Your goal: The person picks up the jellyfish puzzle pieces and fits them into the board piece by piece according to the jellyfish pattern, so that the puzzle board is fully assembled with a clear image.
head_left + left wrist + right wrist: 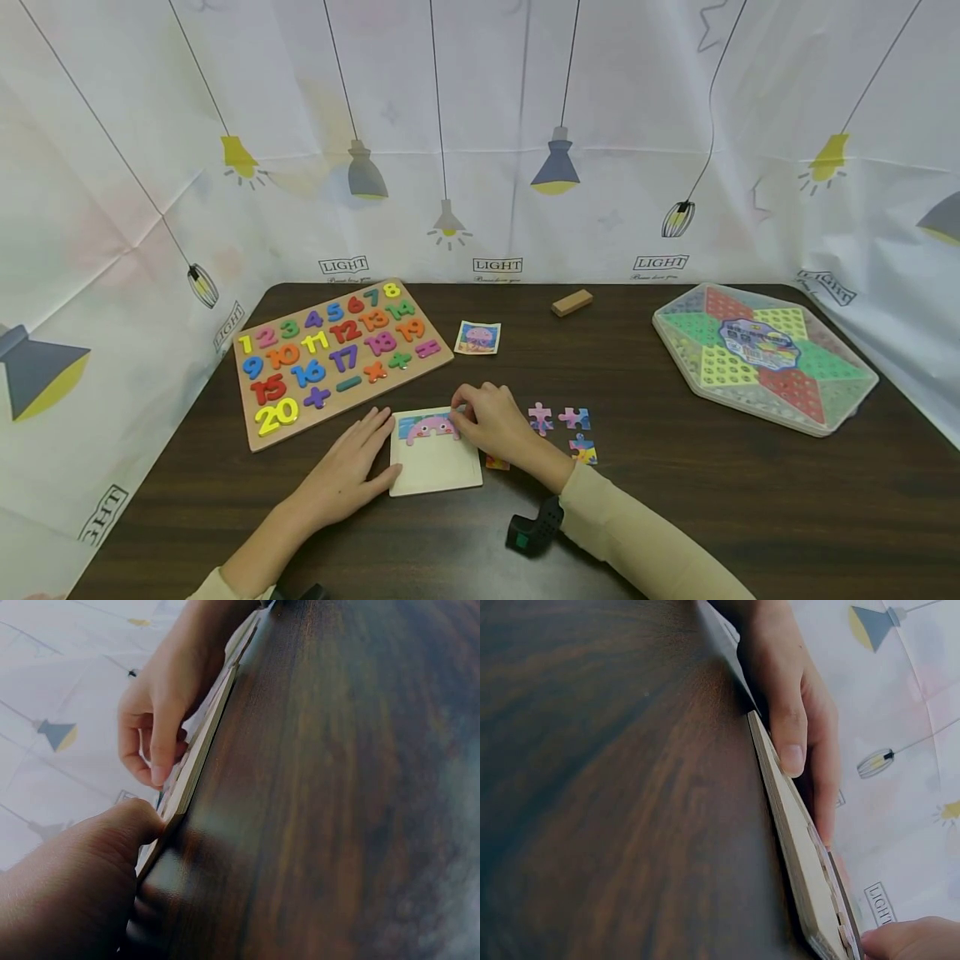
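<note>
Wooden puzzle board (pixel 435 468) lies on table (pixel 712 517) | left hand (pixel 347 468) spread against its edge | right hand (pixel 495 425) at top corner, grip narrow, any hold unclear | crooked pressing could jar fitted pieces (pixel 431 428) loose

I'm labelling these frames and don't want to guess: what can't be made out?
Head view: whether the right hand pinches anything; its own fingers hide that.
Head view: the rest of the orange piece, covered by the right arm.
Head view: fine wording on the blue label, too small.
Left wrist view: the picture on the puzzle board, seen nearly edge-on.
</note>
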Demonstrator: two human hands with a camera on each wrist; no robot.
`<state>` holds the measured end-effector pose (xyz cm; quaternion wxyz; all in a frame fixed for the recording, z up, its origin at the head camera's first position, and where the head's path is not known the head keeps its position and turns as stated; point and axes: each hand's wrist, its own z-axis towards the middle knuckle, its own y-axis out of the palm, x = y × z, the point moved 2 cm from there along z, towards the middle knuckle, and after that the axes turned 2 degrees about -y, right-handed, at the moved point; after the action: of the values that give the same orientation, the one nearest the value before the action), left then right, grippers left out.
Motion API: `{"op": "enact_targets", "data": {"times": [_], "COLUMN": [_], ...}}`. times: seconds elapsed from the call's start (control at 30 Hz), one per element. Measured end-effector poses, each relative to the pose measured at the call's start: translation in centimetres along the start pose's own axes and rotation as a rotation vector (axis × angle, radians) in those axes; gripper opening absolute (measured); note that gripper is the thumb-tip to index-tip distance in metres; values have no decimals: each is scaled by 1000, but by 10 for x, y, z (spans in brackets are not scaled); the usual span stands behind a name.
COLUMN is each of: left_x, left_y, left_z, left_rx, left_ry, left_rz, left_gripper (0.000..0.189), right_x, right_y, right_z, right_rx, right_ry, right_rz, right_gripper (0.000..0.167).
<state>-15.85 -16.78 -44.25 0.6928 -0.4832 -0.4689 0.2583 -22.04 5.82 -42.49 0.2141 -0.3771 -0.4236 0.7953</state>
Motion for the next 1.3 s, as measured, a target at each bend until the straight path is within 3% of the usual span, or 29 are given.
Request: {"op": "enact_targets", "data": {"times": [0.73, 1.1, 1.3], "left_x": [2, -1, 0], "left_y": [-1, 2, 1], "left_z": [1, 0, 0], "left_rx": [15, 20, 20], "left_ry": [27, 27, 28], "left_rz": [14, 21, 13], "left_gripper": [69, 70, 70], "right_x": [1, 8, 13], "right_y": [1, -11, -22], "right_z": [-1, -9, -13], "right_rx": [11, 26, 25], "right_ry": [-16, -33, -1], "right_rz": [-14, -32, -31], "right_gripper": [13, 13, 14]}}
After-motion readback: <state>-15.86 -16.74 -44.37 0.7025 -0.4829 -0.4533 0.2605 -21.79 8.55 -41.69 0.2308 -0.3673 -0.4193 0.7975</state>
